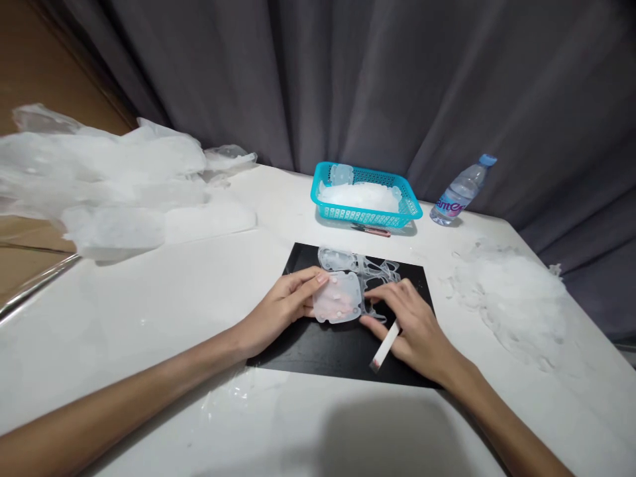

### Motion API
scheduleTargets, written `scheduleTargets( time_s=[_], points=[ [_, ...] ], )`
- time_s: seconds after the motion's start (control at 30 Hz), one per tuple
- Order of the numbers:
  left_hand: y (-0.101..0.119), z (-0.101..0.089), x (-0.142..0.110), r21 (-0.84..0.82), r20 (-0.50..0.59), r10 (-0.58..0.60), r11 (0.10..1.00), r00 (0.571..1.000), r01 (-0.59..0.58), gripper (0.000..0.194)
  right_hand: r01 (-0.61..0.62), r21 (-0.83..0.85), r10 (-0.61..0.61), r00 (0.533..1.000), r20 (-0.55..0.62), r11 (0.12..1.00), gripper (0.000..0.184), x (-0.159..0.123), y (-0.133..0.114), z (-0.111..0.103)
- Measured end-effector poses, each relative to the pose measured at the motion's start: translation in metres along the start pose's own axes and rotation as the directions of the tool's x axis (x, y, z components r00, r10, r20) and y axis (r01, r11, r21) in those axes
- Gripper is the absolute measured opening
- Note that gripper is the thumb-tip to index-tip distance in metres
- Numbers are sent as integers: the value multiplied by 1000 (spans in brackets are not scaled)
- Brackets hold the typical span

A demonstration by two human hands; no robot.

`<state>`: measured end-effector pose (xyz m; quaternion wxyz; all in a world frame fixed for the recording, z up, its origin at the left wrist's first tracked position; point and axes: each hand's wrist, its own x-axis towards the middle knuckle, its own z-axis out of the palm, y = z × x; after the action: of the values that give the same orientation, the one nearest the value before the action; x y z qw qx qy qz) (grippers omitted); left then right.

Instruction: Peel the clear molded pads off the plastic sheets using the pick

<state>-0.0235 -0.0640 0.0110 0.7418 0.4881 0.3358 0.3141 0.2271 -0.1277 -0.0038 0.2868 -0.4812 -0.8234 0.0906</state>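
My left hand [298, 297] grips a translucent, rounded-square plastic piece [338, 298] by its left side, thumb on top. My right hand [408, 324] is curled round a narrow white stick-like tool [385, 346], whose lower end is darker with a reddish mark; its kind is not clear. The right thumb and fingertips are by the right edge of the piece; whether they touch it I cannot tell. Beneath both hands is a black mat [318, 351]. On its far part lie another clear plastic piece [335, 257] and a clear openwork plastic frame [382, 268], partly hidden by my right hand.
Behind the mat stands a blue basket [368, 216] with white translucent pieces inside. A pink-handled cutter [372, 230] lies before it. A water bottle [462, 193] is at the back right. Plastic scraps [517, 298] are heaped right, plastic bags [114, 179] left. A grey curtain [348, 79] hangs behind.
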Motion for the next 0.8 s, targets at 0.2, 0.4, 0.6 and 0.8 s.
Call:
scheduleTargets(
  time_s=[0.2,0.4,0.6,0.8],
  points=[
    [1,1,0,-101,31,-28,994,999,31,29,76,70,-86,983,164,995,13,-2,4,-12],
    [1,4,-1,-162,93,-56,984,994,70,32,84,86,-103,964,246,993,16,-6,5,-29],
    [-2,3,-2,-188,131,-95,975,987,119,44,69,139,-106,954,280,988,14,-10,-3,-30],
    [1,2,-3,-220,138,-171,955,976,198,54,84,98,-95,989,113,992,36,-8,-1,-23]
  ],
)
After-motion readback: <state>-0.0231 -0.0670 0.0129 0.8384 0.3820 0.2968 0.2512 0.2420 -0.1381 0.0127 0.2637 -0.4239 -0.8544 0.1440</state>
